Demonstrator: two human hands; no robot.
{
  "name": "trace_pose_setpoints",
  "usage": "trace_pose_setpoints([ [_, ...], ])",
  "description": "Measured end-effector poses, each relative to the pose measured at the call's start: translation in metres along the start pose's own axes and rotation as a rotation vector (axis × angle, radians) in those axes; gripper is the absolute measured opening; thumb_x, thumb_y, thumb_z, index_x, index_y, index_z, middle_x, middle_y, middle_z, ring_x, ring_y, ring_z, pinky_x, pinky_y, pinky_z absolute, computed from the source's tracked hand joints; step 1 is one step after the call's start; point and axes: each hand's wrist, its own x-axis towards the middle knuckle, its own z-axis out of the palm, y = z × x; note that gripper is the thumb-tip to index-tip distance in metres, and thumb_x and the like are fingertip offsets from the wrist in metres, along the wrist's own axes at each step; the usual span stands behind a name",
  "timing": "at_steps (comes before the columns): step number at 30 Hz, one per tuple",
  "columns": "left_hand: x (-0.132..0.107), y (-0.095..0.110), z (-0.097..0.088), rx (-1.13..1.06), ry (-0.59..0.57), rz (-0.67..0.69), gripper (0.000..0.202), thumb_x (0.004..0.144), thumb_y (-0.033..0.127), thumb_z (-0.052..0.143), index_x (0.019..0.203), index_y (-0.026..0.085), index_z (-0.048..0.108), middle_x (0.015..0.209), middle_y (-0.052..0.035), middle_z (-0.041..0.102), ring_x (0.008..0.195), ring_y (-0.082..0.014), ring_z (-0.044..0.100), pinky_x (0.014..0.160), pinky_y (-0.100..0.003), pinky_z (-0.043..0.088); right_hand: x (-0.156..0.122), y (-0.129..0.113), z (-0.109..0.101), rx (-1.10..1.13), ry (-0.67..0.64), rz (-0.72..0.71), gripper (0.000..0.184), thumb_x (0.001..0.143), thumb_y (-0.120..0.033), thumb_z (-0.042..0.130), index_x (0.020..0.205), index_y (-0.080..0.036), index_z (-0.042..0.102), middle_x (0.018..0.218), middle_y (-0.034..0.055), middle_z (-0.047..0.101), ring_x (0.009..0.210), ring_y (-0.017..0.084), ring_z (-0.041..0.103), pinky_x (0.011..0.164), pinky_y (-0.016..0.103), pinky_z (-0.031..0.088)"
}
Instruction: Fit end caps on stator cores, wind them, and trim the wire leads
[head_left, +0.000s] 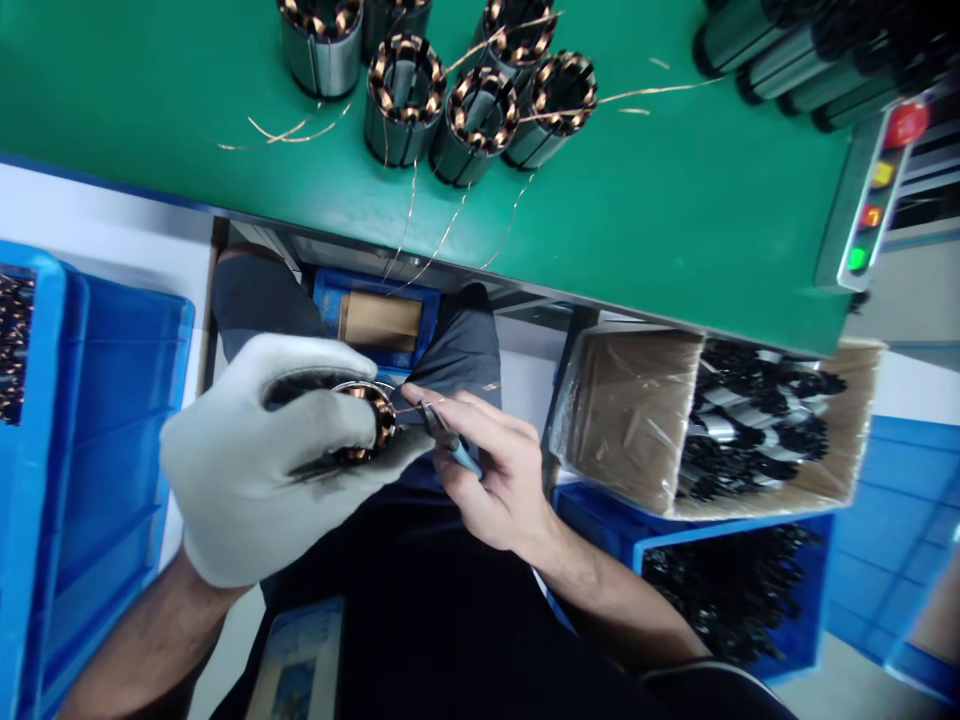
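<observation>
My left hand (255, 460), in a white glove, is wrapped round a motor stator (384, 420) with copper windings, held above my lap. Much of the stator is hidden by the gloved fingers. My bare right hand (495, 465) grips pliers (461, 452) with blue handles. Their jaws are at a thin copper wire (411, 408) that runs out from the stator. Whether the jaws are closed on the wire is too small to tell. On the green table (660, 230) ahead stand several more stators (405, 100), thin wires trailing from them.
Blue crates (127, 400) stand at my left. To the right, a cardboard box (637, 410) lined with plastic holds metal and black parts, above a blue bin (806, 600) of black pieces. More cylinders (787, 60) lie at the table's far right, near a lit indicator strip (870, 200).
</observation>
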Motion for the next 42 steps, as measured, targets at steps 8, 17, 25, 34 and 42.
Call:
trace_pose_setpoints([
  [8,0.004,-0.010,0.021,-0.236,0.031,-0.162,0.016,0.100,0.032,0.082,0.096,0.027,0.068,0.117,-0.0032,0.081,0.108,-0.0214,0.081,0.097,-0.039,0.070,0.007,0.027,-0.004,-0.084,0.000,0.149,0.068,0.090,-0.010,0.061,0.155,-0.026,0.078,0.126,0.0072,0.086,0.100,0.024,0.079,0.091,0.042,0.070],
  [17,0.008,-0.005,0.040,-0.498,-0.031,-0.378,0.009,0.108,0.035,0.063,0.102,0.028,0.064,0.104,0.0008,0.083,0.099,-0.0192,0.085,0.085,-0.031,0.073,0.007,0.027,-0.006,-0.354,0.100,-0.136,0.072,0.094,-0.020,0.079,0.163,-0.038,0.072,0.100,0.0027,0.062,0.091,0.022,0.063,0.079,0.040,0.063],
  [25,0.016,0.012,0.042,-0.435,-0.026,-0.453,0.019,0.106,0.039,0.065,0.095,0.028,0.054,0.103,0.0009,0.079,0.106,-0.0242,0.086,0.101,-0.046,0.075,0.006,0.028,-0.007,-0.249,0.115,-0.106,0.068,0.105,-0.027,0.082,0.168,-0.047,0.066,0.101,0.0020,0.063,0.088,0.020,0.062,0.077,0.036,0.063],
  [34,0.017,0.005,0.054,-0.801,0.261,-0.689,0.025,0.092,0.041,0.085,0.092,0.024,0.067,0.093,0.0018,0.078,0.082,-0.0166,0.082,0.077,-0.030,0.073,0.011,0.040,-0.011,-0.173,-0.079,0.074,0.058,0.110,-0.029,0.073,0.168,-0.033,0.068,0.096,0.0021,0.065,0.086,0.019,0.064,0.083,0.034,0.063],
  [42,-0.057,-0.080,-0.132,-0.166,0.829,-0.524,0.040,0.069,0.032,0.096,0.101,0.023,0.074,0.098,0.0034,0.082,0.084,-0.0196,0.079,0.080,-0.035,0.070,0.008,0.097,-0.014,-0.443,-0.384,0.420,0.095,0.103,-0.047,0.066,0.186,-0.012,0.035,0.165,0.0264,0.068,0.144,0.044,0.074,0.118,0.061,0.062],
])
